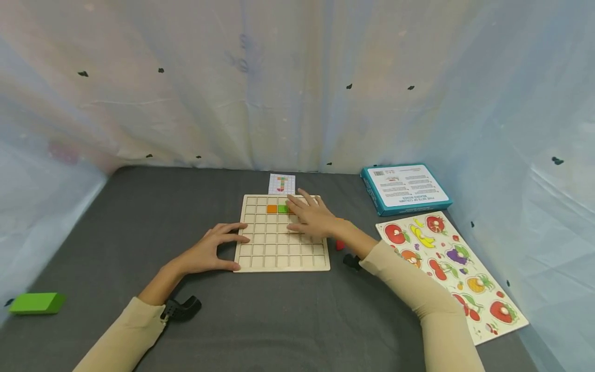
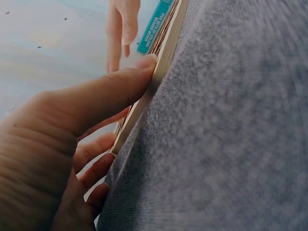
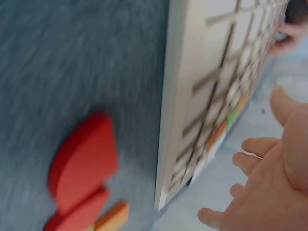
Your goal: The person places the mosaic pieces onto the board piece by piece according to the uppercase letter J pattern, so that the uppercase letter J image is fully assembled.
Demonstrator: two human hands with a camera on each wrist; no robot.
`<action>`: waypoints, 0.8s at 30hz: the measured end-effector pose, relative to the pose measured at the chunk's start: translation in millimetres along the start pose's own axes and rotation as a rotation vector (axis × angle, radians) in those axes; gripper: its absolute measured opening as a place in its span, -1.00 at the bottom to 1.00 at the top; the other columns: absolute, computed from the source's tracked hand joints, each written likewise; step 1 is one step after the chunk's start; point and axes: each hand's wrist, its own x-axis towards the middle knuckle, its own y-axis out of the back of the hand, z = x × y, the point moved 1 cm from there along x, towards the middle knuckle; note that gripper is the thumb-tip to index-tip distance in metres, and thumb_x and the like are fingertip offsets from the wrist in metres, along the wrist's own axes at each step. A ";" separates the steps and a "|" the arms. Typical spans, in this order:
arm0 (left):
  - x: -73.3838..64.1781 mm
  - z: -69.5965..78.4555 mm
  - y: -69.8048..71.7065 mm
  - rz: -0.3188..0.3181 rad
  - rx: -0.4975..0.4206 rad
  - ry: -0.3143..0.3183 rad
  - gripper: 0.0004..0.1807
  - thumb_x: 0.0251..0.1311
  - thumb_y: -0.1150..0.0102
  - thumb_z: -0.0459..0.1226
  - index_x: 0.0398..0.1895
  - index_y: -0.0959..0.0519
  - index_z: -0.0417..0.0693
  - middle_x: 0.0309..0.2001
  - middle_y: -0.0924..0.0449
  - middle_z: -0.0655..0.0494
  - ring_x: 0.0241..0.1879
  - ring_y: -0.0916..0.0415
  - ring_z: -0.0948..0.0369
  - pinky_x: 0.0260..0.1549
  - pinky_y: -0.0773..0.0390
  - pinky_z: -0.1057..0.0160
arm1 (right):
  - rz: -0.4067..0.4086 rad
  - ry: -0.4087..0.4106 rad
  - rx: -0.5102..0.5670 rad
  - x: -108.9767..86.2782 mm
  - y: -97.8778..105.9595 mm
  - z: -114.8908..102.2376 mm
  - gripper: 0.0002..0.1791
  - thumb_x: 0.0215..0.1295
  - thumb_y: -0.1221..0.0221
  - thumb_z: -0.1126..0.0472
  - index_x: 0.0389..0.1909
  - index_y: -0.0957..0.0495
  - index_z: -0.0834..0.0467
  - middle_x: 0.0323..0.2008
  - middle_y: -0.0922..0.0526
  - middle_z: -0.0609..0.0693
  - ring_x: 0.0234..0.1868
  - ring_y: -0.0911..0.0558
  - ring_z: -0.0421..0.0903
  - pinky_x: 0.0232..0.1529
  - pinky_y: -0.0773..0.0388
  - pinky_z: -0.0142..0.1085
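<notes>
sitting in gridded board (image 1: 259, 249): orange tiles (image 1: 271, 209), green tile (image 1: 282, 209)

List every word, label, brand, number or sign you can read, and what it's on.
"FIVE SETS OF COLUM…", last letters unclear: teal box.
"BEADED BOXES", first letter unclear: same box.
Its finer print is too small to read.
No text made out on the pattern card, wooden board or fruit sheet.

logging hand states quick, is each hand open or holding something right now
Left hand: open, touching the left edge of the grid board.
Right hand: open above the grid board, holding nothing visible.
</notes>
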 end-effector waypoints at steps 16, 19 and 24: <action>-2.3 -2.5 -1.7 0.004 -0.009 -0.014 -0.31 -0.03 -0.54 0.04 0.23 -0.59 0.15 0.49 -0.18 0.00 0.45 0.02 -0.09 0.21 0.16 -0.44 | 0.085 -0.192 0.153 -70.1 17.3 64.2 -0.71 0.26 -0.36 0.29 0.00 -0.65 0.22 -0.15 -0.58 0.10 -0.05 -0.45 0.11 -0.06 -0.31 0.02; -2.2 -2.1 -1.1 0.003 -0.006 -0.018 -0.31 -0.02 -0.54 0.03 0.23 -0.59 0.13 0.48 -0.18 -0.01 0.45 0.01 -0.09 0.21 0.14 -0.43 | 0.100 -0.203 0.154 -72.8 15.9 67.0 -0.68 0.25 -0.37 0.26 0.01 -0.64 0.23 -0.19 -0.57 0.10 -0.09 -0.45 0.09 -0.12 -0.29 -0.04; -1.4 -0.9 -0.6 0.002 -0.003 -0.021 -0.31 -0.02 -0.54 0.02 0.23 -0.59 0.12 0.48 -0.18 -0.02 0.44 0.00 -0.08 0.20 0.10 -0.40 | 0.111 -0.205 0.160 -72.6 12.3 70.7 -0.68 0.24 -0.38 0.23 -0.01 -0.65 0.23 -0.24 -0.54 0.08 -0.15 -0.43 0.06 -0.20 -0.24 -0.12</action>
